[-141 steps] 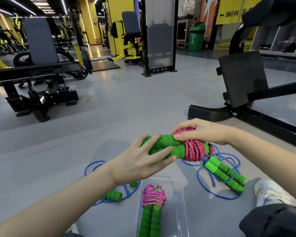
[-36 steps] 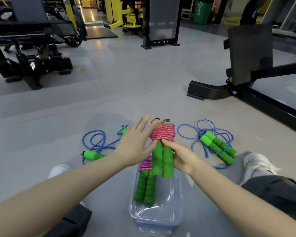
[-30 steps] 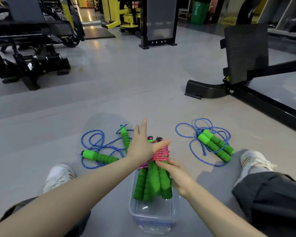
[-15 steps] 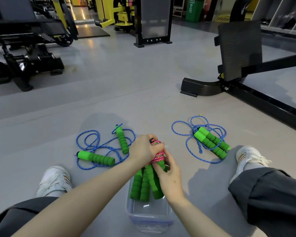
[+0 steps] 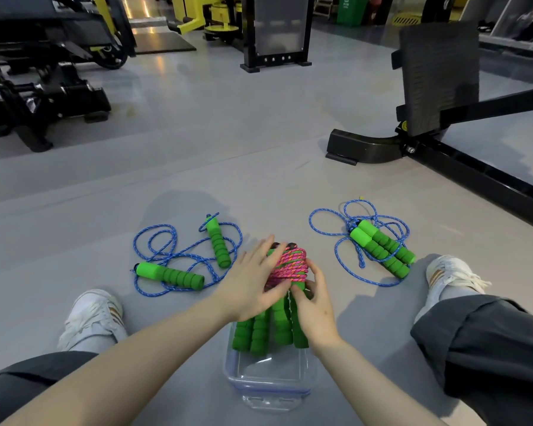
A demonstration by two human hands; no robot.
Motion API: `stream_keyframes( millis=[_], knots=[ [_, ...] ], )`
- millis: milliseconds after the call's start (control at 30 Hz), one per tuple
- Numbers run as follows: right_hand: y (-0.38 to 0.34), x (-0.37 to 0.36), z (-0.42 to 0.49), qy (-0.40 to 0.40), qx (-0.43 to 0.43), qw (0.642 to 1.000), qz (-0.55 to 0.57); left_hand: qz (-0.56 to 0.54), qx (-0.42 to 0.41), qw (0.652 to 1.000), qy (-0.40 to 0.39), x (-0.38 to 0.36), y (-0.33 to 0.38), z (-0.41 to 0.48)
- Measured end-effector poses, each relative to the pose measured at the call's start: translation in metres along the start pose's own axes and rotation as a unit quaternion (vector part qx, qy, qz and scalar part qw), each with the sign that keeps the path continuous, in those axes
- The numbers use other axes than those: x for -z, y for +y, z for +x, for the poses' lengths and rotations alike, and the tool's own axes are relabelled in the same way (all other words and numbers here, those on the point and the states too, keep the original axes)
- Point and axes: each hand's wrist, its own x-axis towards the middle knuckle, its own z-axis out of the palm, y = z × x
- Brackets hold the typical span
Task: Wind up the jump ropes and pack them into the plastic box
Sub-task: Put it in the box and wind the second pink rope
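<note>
A clear plastic box [image 5: 266, 384] stands on the floor between my legs. Two wound pink jump ropes with green foam handles lie in it; the upper bundle [image 5: 290, 267] rests partly on the other, whose handles [image 5: 248, 335] stick out below. My left hand [image 5: 253, 287] lies flat with straight fingers against the bundle's left side. My right hand [image 5: 313, 305] touches its right side, thumb at the pink coil. An unwound blue rope [image 5: 179, 259] lies to the left, another blue rope [image 5: 379, 244] to the right.
My two white shoes [image 5: 91, 315] [image 5: 450, 276] flank the box on the grey gym floor. A black machine base [image 5: 366, 146] with an upright pad stands at the right rear. More gym machines [image 5: 43, 87] stand at the back left.
The wound pink rope came down from mid-air into the box onto the other bundle. My left hand's fingers have straightened from curled over the coil. The view tilted down.
</note>
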Motion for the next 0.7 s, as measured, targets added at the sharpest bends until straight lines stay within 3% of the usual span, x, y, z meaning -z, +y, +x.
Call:
stream_keyframes(
  millis=[67,167,333,433,500,567,633,700],
  knots=[
    [0.007,-0.008,0.006,0.035,-0.024,0.999,-0.023,0.105,-0.045,0.990,-0.083,-0.008,-0.012,-0.009],
    [0.016,-0.024,0.011,0.092,-0.074,0.989,-0.090,0.126,-0.035,0.977,-0.169,-0.029,-0.013,-0.019],
    [0.014,-0.039,0.018,0.134,-0.124,0.963,-0.200,0.099,-0.003,0.979,-0.178,-0.044,-0.004,-0.010],
    [0.015,-0.035,0.016,0.129,-0.125,0.965,-0.191,0.093,-0.018,0.980,-0.172,-0.043,-0.001,-0.007],
    [0.013,-0.029,0.012,0.122,-0.109,0.974,-0.155,0.068,-0.033,0.988,-0.133,-0.039,-0.003,-0.005],
    [0.001,-0.022,0.014,0.094,-0.060,0.985,-0.135,0.017,-0.062,0.998,-0.024,-0.027,-0.009,-0.001],
    [-0.023,-0.011,0.029,0.007,-0.002,0.984,-0.176,0.022,-0.104,0.991,0.075,-0.010,-0.019,0.001],
    [-0.054,0.001,0.056,-0.114,0.055,0.948,-0.293,0.092,-0.150,0.977,0.122,0.009,-0.028,0.002]
  ],
)
